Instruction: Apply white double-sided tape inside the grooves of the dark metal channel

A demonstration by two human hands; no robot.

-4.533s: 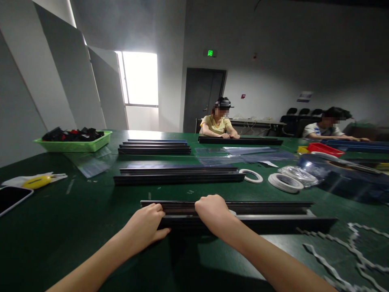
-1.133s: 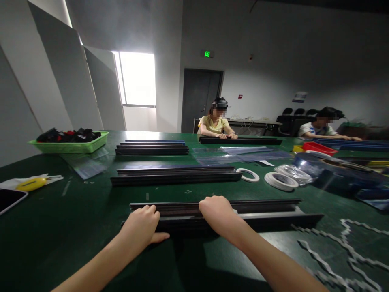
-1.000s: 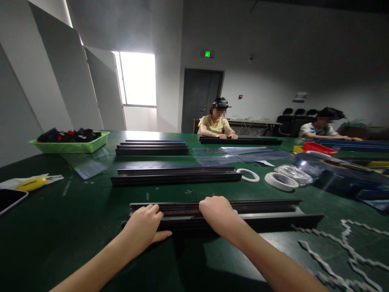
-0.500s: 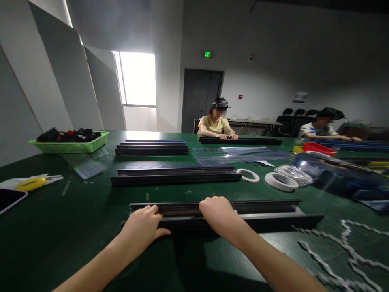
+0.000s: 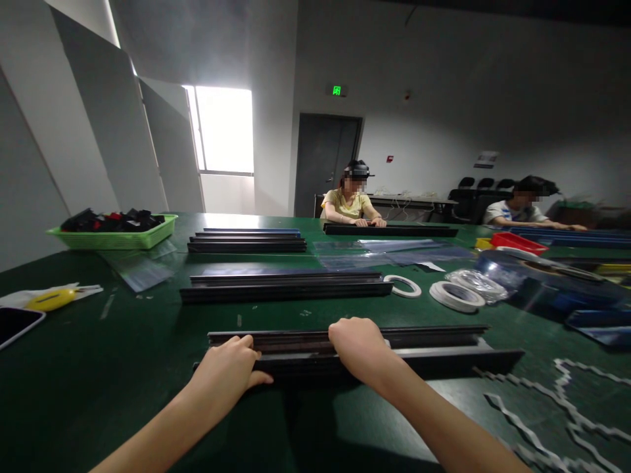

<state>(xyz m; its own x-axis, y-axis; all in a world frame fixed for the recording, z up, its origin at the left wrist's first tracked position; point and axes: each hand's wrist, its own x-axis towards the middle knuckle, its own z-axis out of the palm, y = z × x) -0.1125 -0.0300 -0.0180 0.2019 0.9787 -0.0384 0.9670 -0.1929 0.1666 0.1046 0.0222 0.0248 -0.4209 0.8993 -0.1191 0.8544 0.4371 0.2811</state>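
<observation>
A long black channel-shaped profile lies lengthwise across the table in front of me, with a pale strip along part of its inside. Near its left end, my left hand is closed over the front wall, thumb on the near side and fingers reaching inside. My right hand is curled with its fingers down in the channel, right of the middle. Those fingertips are hidden, so what they press or pinch cannot be made out. A small white bit shows just beside that hand.
More black profiles lie beyond, beside white tape rolls. Crinkled white strips are at right. A green basket of black parts, a yellow-handled tool and a phone sit left. Two people work across the table.
My right hand has slid slightly right along the channel. The left hand and the profile's left end have shifted a little left.
</observation>
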